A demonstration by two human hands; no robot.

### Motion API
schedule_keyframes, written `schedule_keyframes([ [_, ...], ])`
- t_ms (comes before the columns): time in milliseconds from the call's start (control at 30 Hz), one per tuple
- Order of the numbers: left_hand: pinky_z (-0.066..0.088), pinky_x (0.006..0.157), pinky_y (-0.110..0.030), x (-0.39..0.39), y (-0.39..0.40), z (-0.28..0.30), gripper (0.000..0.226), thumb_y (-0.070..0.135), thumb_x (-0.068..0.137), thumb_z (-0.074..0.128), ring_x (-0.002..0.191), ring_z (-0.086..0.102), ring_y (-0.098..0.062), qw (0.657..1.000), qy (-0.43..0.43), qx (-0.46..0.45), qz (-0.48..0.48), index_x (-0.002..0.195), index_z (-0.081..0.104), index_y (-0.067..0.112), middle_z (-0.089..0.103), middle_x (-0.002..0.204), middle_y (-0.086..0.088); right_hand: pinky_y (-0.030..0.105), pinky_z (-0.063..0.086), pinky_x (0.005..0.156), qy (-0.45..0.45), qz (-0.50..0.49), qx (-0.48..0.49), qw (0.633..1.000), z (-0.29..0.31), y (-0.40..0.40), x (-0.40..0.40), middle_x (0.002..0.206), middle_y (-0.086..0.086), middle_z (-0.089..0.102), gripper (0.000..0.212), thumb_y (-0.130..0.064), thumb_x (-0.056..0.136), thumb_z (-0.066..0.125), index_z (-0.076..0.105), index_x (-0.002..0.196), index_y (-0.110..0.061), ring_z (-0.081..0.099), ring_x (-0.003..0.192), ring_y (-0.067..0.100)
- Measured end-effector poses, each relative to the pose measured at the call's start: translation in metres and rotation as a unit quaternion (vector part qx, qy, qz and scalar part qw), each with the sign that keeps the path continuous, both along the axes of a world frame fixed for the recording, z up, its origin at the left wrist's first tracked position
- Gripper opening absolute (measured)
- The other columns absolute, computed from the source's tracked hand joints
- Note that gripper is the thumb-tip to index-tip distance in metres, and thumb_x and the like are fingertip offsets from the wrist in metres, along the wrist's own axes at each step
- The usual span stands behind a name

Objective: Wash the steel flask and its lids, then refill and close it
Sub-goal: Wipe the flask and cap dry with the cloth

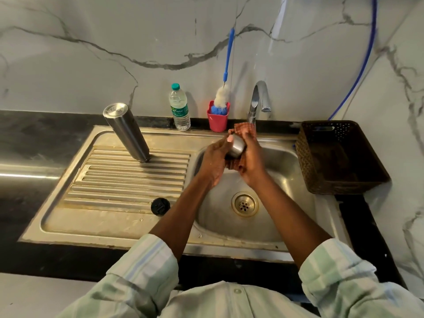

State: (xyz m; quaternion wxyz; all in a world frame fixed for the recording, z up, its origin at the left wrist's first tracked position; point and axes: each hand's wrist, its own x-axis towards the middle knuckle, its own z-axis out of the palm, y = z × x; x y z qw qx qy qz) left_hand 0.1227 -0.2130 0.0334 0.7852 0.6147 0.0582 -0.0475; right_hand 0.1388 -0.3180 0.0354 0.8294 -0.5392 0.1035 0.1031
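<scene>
We grip the steel lid [236,146] in our left hand [212,161], our right hand [250,160] clutching the cloth [243,128] against it above the sink [270,230]; apparently wet, it could slip. The flask [127,131] stands inverted on the drainboard [103,193].

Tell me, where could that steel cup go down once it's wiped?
Best guess: the ribbed drainboard, bare between the upturned flask and the black lid. The front of the basin around the drain is also free. The back ledge is crowded with a water bottle, a pink brush holder and the tap.
</scene>
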Motion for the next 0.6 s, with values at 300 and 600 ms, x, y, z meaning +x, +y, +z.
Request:
schedule_keyframes([
  [300, 0.05, 0.103, -0.036, 0.009, 0.003, 0.002, 0.041, 0.039, 0.103, 0.049, 0.113, 0.066, -0.022, 0.996, 0.042, 0.045, -0.06, 0.125, 0.065, 0.008, 0.072, 0.117, -0.008, 0.03, 0.058, 0.077, -0.088, -0.092, -0.199, 0.972, 0.003, -0.009, 0.0, 0.095, -0.006, 0.068, 0.028, -0.033, 0.085, 0.073, 0.062, 0.109, -0.021, 0.067, 0.092, 0.013],
  [600, 0.052, 0.098, -0.021, 0.008, -0.004, -0.006, 0.047, 0.037, 0.106, 0.044, 0.129, 0.055, -0.021, 0.991, -0.074, 0.108, 0.041, 0.146, 0.049, 0.013, 0.053, 0.146, -0.008, 0.041, 0.059, 0.082, 0.025, 0.088, 0.011, 0.996, 0.017, -0.013, 0.001, 0.111, 0.009, 0.07, 0.044, -0.024, 0.089, 0.068, 0.056, 0.13, -0.014, 0.07, 0.099, 0.026],
])
